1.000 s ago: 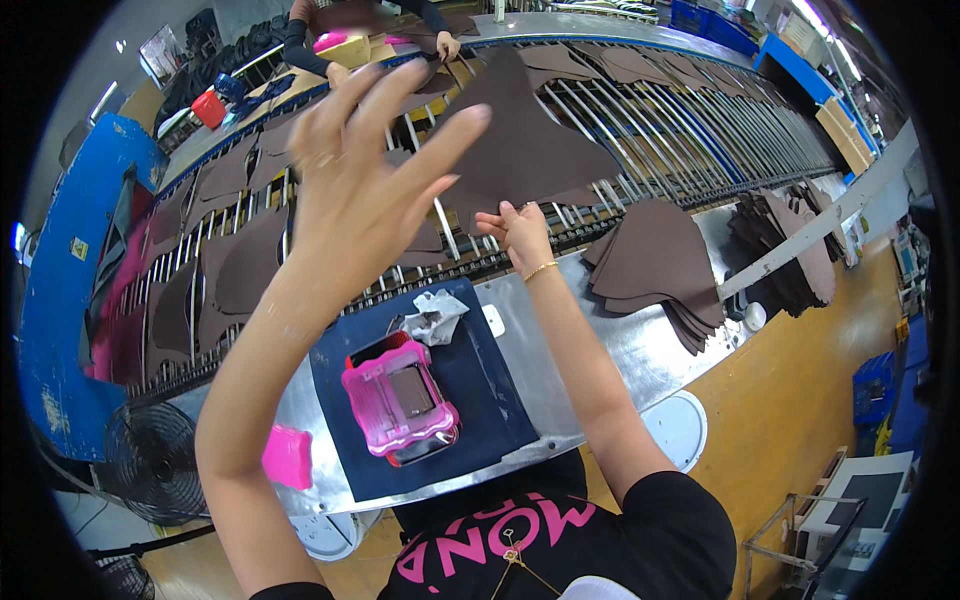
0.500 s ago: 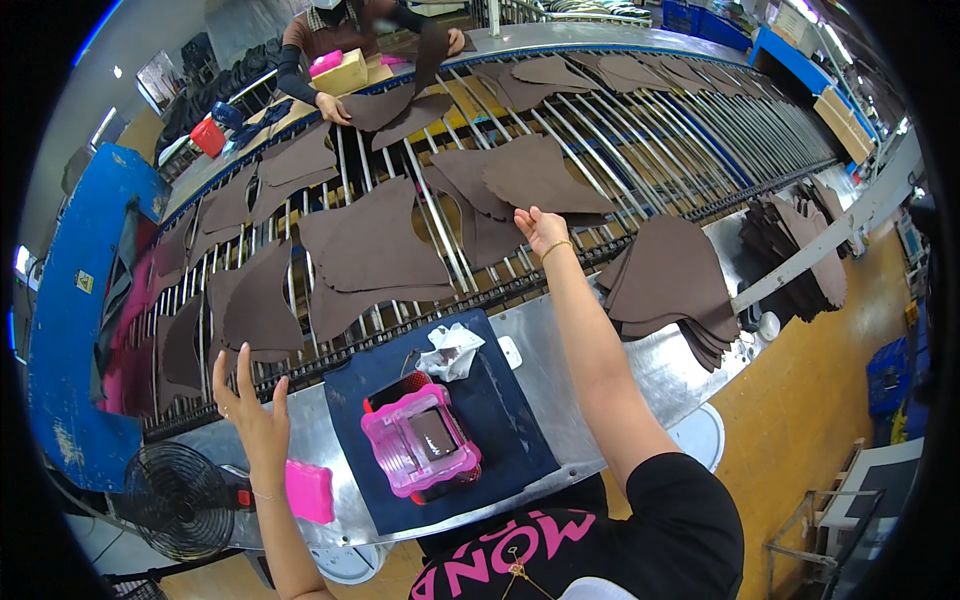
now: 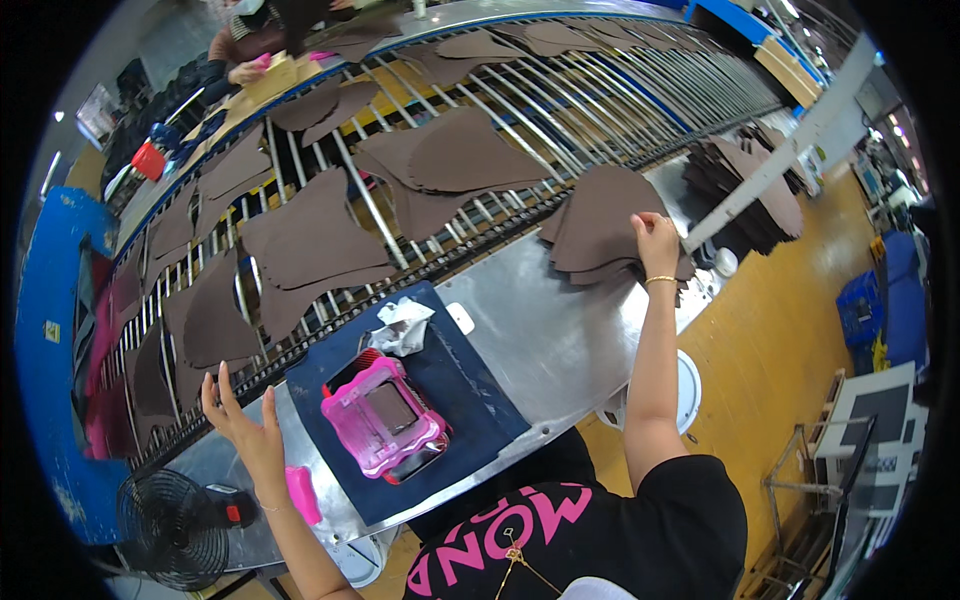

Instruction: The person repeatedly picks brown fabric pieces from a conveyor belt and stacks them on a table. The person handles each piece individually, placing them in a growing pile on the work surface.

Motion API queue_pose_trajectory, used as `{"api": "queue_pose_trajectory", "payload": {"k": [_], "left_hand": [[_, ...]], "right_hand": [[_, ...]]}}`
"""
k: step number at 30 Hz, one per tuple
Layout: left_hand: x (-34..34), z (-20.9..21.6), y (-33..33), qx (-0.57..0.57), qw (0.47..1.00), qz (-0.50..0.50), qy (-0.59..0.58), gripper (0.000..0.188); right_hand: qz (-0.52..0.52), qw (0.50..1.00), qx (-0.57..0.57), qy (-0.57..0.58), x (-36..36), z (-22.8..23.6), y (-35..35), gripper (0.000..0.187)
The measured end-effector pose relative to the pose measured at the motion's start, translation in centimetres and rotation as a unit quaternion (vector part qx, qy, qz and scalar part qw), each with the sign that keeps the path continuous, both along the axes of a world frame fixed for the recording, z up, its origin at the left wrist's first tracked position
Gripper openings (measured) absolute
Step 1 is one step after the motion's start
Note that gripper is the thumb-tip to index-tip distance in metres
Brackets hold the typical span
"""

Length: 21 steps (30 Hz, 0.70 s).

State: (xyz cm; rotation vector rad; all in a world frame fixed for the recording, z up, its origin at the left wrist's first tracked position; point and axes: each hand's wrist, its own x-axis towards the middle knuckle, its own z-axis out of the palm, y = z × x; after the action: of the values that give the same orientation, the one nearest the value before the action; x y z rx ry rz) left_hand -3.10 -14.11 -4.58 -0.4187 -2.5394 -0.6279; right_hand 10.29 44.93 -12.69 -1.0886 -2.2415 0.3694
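Way over on the left, a black fan [image 3: 165,525] down low beside the bench, and plenty of brown cut pieces [image 3: 300,245] spread flat on the roller conveyor [image 3: 560,110], so lots apparently left to gather. Left hand [image 3: 245,425] raised over the near-left corner of the metal table [image 3: 545,330], fingers spread wide, holding nothing, close to the conveyor edge but not touching any piece as far as visible. Just under that wrist, a small pink object [image 3: 302,493] at the table edge. Next along, a dark blue mat [image 3: 450,385] with a pink plastic frame [image 3: 383,418] lying on it and a crumpled white rag [image 3: 403,325] at its far edge; a small white tag-like bit [image 3: 460,318] just beside the mat. Middle stretch of table bare metal. Further right, right hand [image 3: 655,240] resting on top of a stack of brown pieces [image 3: 605,225] at the table's far edge, fingers curled down onto the top piece; pressing or pinching, can't tell. Looks like a fair pile collected already. Beyond that, another darker heap [image 3: 745,195] past a grey bar [image 3: 775,165]. Far back on the left, another person [image 3: 250,45] busy at the conveyor's far side. Guessing roughly midway: one decent stack built, loads of loose pieces waiting on the rollers.
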Motion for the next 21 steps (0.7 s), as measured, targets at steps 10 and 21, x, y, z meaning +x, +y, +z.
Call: {"api": "queue_pose_trajectory", "payload": {"k": [10, 21], "left_hand": [[1.4, -0.9, 0.3, 0.022, 1.000, -0.018, -0.009, 0.064], [2.6, -0.8, -0.8, 0.037, 0.999, -0.021, -0.005, 0.066]], "right_hand": [[-0.121, 0.967, -0.097, -0.203, 5.7, 0.2, 3.9, 0.058], [0.006, 0.969, -0.087, -0.229, 5.7, 5.8, 1.2, 0.038]]}}
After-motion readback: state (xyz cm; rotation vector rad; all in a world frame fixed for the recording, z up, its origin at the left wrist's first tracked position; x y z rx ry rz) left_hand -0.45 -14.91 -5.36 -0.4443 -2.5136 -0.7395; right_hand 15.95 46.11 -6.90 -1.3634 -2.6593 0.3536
